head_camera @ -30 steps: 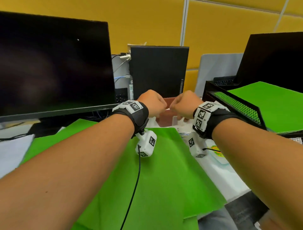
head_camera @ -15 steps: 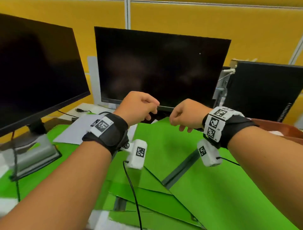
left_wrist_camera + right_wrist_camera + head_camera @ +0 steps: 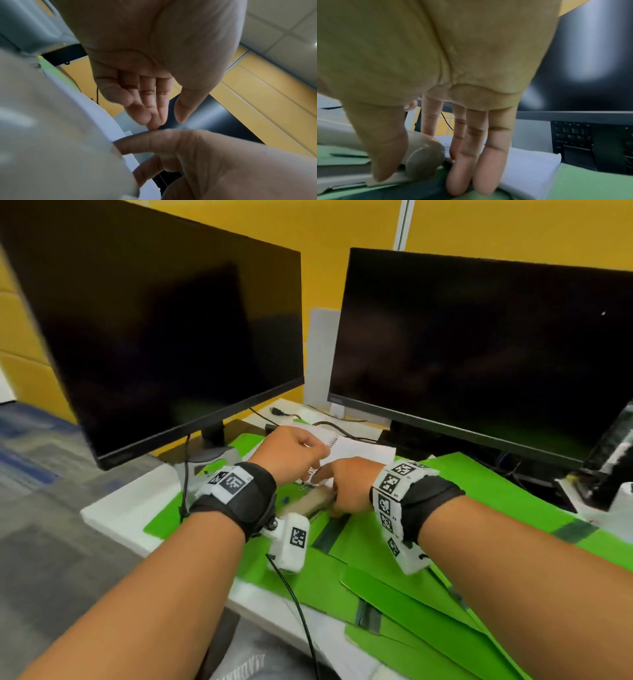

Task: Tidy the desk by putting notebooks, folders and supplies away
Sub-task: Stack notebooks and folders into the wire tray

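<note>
White desk [image 3: 113,513] carries green folders [image 3: 394,546], notebook [image 3: 359,453], two monitors [image 3: 479,344].

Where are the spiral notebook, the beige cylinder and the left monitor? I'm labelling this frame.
spiral notebook [image 3: 359,451]: head view, on its open white page.
beige cylinder [image 3: 423,159]: right wrist view, on its round end face.
left monitor [image 3: 164,337]: head view, middle of its dark screen.

Head camera looks down from above both forearms toward the monitors [image 3: 479,347], each wrist camera peers close along its palm at the fingers, and all three share the white notebook [image 3: 356,455] between the hands.
</note>
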`<state>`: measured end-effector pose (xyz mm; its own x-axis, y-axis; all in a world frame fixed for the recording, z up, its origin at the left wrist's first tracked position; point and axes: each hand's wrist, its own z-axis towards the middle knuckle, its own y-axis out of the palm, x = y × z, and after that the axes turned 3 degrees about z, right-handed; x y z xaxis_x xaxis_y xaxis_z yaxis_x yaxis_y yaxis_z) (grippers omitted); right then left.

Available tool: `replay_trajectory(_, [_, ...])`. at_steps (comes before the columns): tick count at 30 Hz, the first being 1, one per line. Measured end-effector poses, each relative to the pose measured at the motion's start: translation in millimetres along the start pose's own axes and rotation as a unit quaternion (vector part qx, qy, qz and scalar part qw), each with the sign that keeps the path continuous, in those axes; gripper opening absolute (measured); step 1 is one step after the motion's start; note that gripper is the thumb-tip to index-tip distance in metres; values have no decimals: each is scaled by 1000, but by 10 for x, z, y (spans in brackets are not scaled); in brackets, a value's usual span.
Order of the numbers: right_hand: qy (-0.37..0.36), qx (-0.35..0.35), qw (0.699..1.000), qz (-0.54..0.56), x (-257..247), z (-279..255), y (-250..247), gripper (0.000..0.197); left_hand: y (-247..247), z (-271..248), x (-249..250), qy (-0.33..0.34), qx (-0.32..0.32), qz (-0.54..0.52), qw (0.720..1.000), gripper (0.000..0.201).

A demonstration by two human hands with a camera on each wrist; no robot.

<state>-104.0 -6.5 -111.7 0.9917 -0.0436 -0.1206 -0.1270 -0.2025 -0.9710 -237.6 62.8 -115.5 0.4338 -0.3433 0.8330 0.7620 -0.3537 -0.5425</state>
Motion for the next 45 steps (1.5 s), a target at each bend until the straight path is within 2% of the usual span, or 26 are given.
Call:
replay_trajectory(5, [-5,10,1000,5,-26,66,54,48,16,-43,-72,-13,-17,17,1000,17])
replay_trajectory(8, [-1,9,999,32,29,53,54,45,45,-58,-84,-14,-29,14,999,22])
replay_trajectory(12, [14,-10,982,187,171,-8,-21,37,93,-45,-85,-15,-28,-8,999,34])
replay_trajectory(15, [0,-2,970,244,323,-117,-141,29,118,-40,-39,6,-50,-2,999,38])
replay_trajectory(21, [12,75,944,322,808,-409,-281,31,286,-46,178,17,-125,-20,992,43])
replay_trajectory(24, [30,125,931,343,1040,-670,-320,34,483,-49,292,41,-138,-20,989,36])
replay_trajectory(28, [55,166,920,351,1359,-983,-305,37,852,-102,529,46,-204,-77,975,23])
replay_trajectory(30, [75,184,916,347,1527,-1132,-296,38,1062,-118,692,63,-211,-76,973,25])
replay_trajectory(33, [109,214,882,406,1790,-1365,-312,40,1387,-89,930,97,-203,-63,972,44])
replay_trajectory(36, [135,254,834,471,2026,-1650,-344,50,1737,-56,1230,101,-217,-93,967,46])
replay_trajectory(39, [148,287,756,570,2241,-1979,-351,53,2081,-56,1618,135,-240,-106,956,37])
replay_trajectory(40, [155,304,735,586,2310,-2087,-353,51,2197,-46,1749,146,-245,-104,953,43])
replay_trajectory(42, [173,351,718,576,2453,-2304,-369,48,2423,-27,1999,174,-249,-95,948,57])
replay_trajectory(45, [182,418,696,555,2663,-2640,-444,30,2734,-33,2354,222,-259,-94,935,62])
